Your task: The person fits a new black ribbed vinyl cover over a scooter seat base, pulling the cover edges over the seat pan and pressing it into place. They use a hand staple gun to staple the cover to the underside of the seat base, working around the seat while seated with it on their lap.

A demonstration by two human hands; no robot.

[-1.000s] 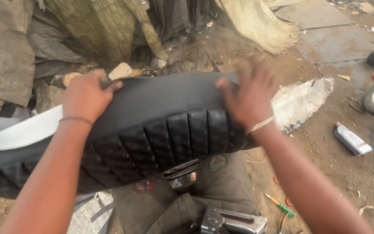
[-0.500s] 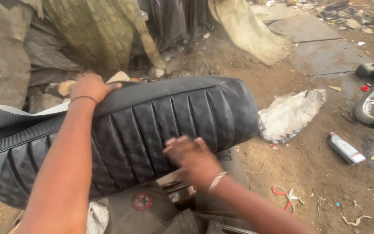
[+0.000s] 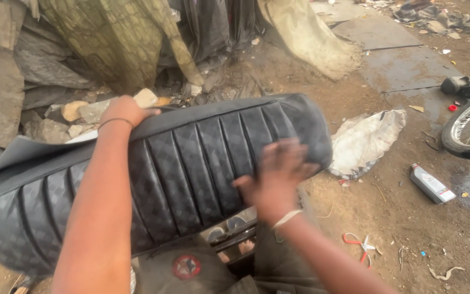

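A left hand [image 3: 123, 111] clamps the far edge of a long black quilted vinyl motorcycle seat [image 3: 191, 163]; the right hand [image 3: 276, 177], fingers spread, presses flat against its ribbed top.

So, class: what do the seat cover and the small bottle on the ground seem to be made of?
Seat cover: looks like black vinyl or faux leather, with a semi-matte sheen, stitched ribs and an embossed diamond pattern; real leather can't be ruled out. Left hand grips its far edge and right hand presses its face.
Bottle: probably moulded plastic, pale grey with a smooth, dull surface.
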